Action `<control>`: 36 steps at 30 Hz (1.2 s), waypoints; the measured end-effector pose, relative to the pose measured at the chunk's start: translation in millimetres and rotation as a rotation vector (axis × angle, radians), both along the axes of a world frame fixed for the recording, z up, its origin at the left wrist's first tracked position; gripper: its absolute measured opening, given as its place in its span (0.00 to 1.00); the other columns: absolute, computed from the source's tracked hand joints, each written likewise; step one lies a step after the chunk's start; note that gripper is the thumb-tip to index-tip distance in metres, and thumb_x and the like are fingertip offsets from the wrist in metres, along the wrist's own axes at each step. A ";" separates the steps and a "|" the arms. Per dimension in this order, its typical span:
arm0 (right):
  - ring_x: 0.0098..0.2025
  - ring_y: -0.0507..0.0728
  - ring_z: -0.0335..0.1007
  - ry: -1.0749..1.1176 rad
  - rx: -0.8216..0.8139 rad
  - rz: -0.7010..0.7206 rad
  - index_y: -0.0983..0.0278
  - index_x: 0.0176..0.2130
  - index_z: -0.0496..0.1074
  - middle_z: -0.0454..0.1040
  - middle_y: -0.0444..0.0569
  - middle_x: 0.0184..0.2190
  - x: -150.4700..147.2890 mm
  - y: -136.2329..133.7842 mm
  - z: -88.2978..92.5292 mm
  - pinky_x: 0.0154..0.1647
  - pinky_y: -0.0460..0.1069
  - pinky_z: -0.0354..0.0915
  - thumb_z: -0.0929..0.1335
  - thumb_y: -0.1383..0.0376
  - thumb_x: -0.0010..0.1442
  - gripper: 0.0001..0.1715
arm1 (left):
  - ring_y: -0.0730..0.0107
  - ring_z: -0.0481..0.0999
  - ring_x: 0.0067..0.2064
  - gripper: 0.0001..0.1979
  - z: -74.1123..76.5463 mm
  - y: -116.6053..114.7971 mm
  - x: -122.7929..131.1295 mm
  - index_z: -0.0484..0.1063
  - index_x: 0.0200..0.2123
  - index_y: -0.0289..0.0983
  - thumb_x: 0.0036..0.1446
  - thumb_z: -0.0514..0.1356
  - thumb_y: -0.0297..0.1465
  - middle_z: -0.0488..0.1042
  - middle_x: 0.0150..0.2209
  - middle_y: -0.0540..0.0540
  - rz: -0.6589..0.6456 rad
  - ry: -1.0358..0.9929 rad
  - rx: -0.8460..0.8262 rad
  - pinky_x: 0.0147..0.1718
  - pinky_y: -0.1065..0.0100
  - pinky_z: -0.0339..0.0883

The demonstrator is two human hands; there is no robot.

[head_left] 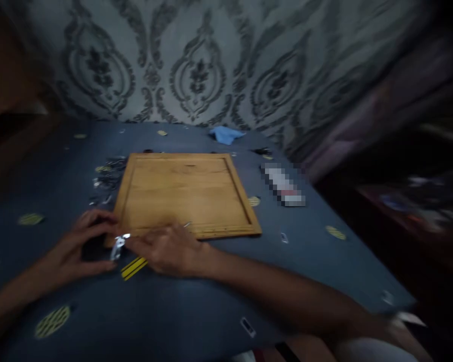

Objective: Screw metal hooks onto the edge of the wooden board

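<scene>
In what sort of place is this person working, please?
Probably a room in a home: there is an ornate patterned wall behind and a blue surface with yellow motifs, though the framed wooden board suggests some handiwork.

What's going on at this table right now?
A person has both hands at the near left corner of a wooden panel lying on a blue table. The left hand curves around a shiny metal piece, with the right hand reaching in close beside it. A yellow-and-black striped thing shows below the right hand; whether it is held is unclear.
</scene>
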State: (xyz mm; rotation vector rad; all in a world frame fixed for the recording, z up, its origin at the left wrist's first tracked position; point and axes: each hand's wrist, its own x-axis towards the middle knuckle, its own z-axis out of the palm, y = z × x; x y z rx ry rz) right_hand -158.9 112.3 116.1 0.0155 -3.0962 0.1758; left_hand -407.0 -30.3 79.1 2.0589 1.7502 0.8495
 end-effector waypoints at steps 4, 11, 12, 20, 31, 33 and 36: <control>0.47 0.56 0.81 0.043 0.081 0.019 0.61 0.63 0.68 0.84 0.45 0.49 0.6 0.9 -3.7 0.31 0.51 0.70 0.58 0.66 0.79 0.19 | 0.39 0.75 0.53 0.24 -22.8 5.8 -13.9 0.76 0.54 0.56 0.53 0.67 0.46 0.75 0.55 0.45 0.029 0.073 0.164 0.51 0.42 0.72; 0.48 0.55 0.80 0.030 0.119 0.078 0.62 0.62 0.70 0.82 0.45 0.53 4.9 6.9 -14.6 0.33 0.51 0.71 0.58 0.65 0.78 0.20 | 0.38 0.76 0.50 0.26 -41.5 11.1 -10.8 0.75 0.54 0.55 0.50 0.67 0.49 0.76 0.52 0.42 0.013 0.128 0.278 0.46 0.40 0.73; 0.47 0.55 0.80 0.031 0.128 0.079 0.62 0.61 0.70 0.83 0.45 0.53 5.7 8.1 -15.9 0.34 0.50 0.70 0.58 0.65 0.78 0.20 | 0.39 0.76 0.50 0.27 -43.6 12.2 -12.0 0.75 0.55 0.55 0.50 0.67 0.48 0.76 0.53 0.42 0.011 0.121 0.284 0.46 0.42 0.74; 0.42 0.54 0.78 0.104 0.107 0.122 0.65 0.60 0.72 0.84 0.49 0.46 8.9 14.7 -27.8 0.36 0.49 0.71 0.61 0.67 0.74 0.20 | 0.48 0.78 0.50 0.24 -38.7 15.6 -13.2 0.75 0.51 0.60 0.50 0.71 0.48 0.75 0.53 0.54 0.000 0.038 0.242 0.46 0.56 0.77; 0.41 0.57 0.79 0.312 0.066 0.161 0.69 0.58 0.73 0.83 0.53 0.41 15.3 19.0 -35.8 0.39 0.50 0.70 0.66 0.70 0.69 0.19 | 0.52 0.71 0.58 0.22 0.1 12.9 12.0 0.79 0.48 0.46 0.55 0.72 0.50 0.72 0.54 0.45 0.031 -0.045 0.000 0.60 0.53 0.69; 0.40 0.58 0.79 0.364 0.025 0.175 0.71 0.59 0.73 0.82 0.53 0.37 15.8 20.3 -36.3 0.40 0.51 0.71 0.65 0.73 0.68 0.22 | 0.52 0.70 0.59 0.22 10.5 13.5 15.8 0.79 0.47 0.44 0.53 0.74 0.49 0.71 0.54 0.44 0.033 -0.074 -0.049 0.61 0.53 0.67; 0.38 0.59 0.78 0.413 -0.054 0.170 0.71 0.60 0.73 0.82 0.54 0.36 15.5 21.4 -37.5 0.39 0.51 0.71 0.64 0.74 0.68 0.23 | 0.53 0.69 0.59 0.23 22.4 14.4 21.1 0.79 0.45 0.42 0.51 0.76 0.47 0.70 0.53 0.45 0.027 -0.113 -0.112 0.61 0.54 0.66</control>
